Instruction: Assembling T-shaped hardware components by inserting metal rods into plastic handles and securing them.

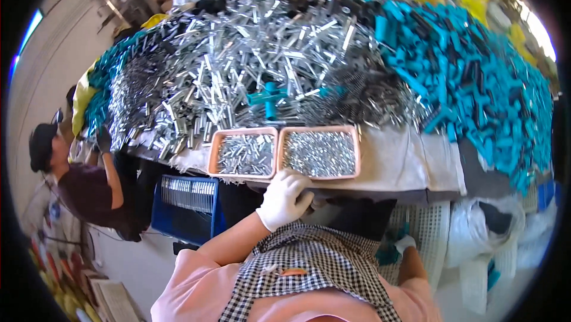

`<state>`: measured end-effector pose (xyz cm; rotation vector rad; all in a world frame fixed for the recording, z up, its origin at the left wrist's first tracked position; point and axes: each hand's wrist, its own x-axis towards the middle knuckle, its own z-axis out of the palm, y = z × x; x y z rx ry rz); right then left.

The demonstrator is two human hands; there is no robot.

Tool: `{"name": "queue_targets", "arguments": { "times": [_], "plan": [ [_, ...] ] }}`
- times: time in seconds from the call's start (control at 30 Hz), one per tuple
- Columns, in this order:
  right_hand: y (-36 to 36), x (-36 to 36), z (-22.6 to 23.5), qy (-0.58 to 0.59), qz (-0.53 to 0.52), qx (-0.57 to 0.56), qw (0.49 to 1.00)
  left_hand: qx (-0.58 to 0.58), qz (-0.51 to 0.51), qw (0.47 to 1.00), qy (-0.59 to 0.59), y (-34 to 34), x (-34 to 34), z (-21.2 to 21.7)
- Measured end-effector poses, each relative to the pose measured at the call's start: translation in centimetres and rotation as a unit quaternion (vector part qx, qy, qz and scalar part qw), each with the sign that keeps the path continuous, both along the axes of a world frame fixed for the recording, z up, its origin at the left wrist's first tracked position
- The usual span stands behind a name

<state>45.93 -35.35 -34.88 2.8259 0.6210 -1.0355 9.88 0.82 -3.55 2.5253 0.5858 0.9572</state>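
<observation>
My left hand (284, 202), in a white glove, is at the table's near edge, just below two pinkish trays. Its thumb stands apart from the loosely bent fingers, and I see nothing held in it. The left tray (212, 154) holds small metal pins; the right tray (357, 150) holds finer shiny metal pieces. Down at my right side, below table height, my right hand (405, 243), also white-gloved, reaches beside a pale slatted crate (437, 233). Teal pieces (388, 254) lie close to it. Its fingers are too small and partly hidden to read.
A large heap of metal tubes (238, 60) covers the table, with teal plastic parts (476, 96) piled right. A blue bin (185, 209) stands low at left. One co-worker (89, 182) works at left; others are across the table. A white sack (485, 233) sits at lower right.
</observation>
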Motion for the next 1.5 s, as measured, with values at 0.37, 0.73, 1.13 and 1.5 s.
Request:
{"name": "queue_targets", "arguments": {
  "times": [0.37, 0.73, 1.13, 1.5],
  "plan": [
    [17.3, -11.0, 24.4, -0.220, 0.263, 0.601, 0.722, -0.014, 0.035, 0.999, -0.026, 2.6, -2.1, 0.5],
    [32.7, -19.6, 33.9, 0.014, 0.396, 0.600, 0.695, 0.018, 0.245, 0.969, -0.012, 9.2, -9.2, 2.0],
    [34.7, -24.3, 34.1, 0.070, 0.437, 0.577, 0.686, 0.085, 0.544, 0.809, 0.208, 35.3, -21.9, 1.0],
    [37.7, -21.0, 35.3, 0.034, 0.490, 0.503, 0.711, -0.062, 0.319, 0.939, -0.115, 26.4, -16.1, 1.0]
  ]
}}
